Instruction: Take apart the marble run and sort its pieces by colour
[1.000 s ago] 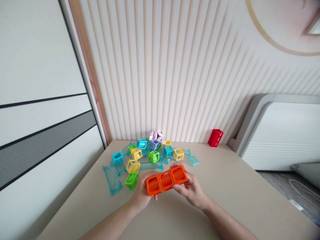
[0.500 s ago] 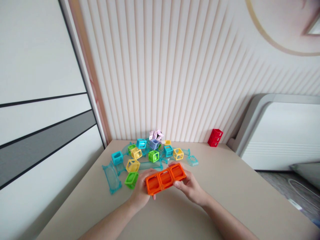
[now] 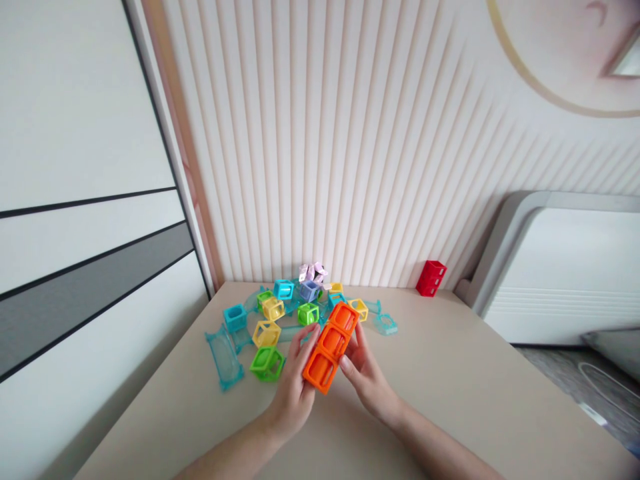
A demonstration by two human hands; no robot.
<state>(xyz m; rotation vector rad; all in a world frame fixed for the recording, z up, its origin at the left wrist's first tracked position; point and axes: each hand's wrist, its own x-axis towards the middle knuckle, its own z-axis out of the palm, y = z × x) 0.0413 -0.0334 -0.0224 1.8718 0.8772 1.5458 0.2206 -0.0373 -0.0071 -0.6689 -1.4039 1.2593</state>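
Note:
Between my two hands is a row of three joined orange toy cubes (image 3: 331,341), held up above the table and tilted, its upper end leaning right. My left hand (image 3: 295,380) grips the lower left side of the row. On the right side, my right hand (image 3: 367,377) holds it with the thumb on the near face and the fingers partly hidden behind. Just left of my left hand, a green cube frame (image 3: 267,364) lies on the table. Behind the orange row, a blue cube (image 3: 336,300) is partly covered.
Loose yellow cubes (image 3: 267,334), blue cubes (image 3: 235,318) and clear blue track pieces (image 3: 225,359) are spread over the back left of the table (image 3: 450,400). A pink piece cluster (image 3: 313,272) sits by the ribbed wall. A red block stack (image 3: 431,278) stands at the back right.
The orange row has turned from nearly level to steeply slanted, its right end swinging upward. Both hands have shifted with it and still hold it.

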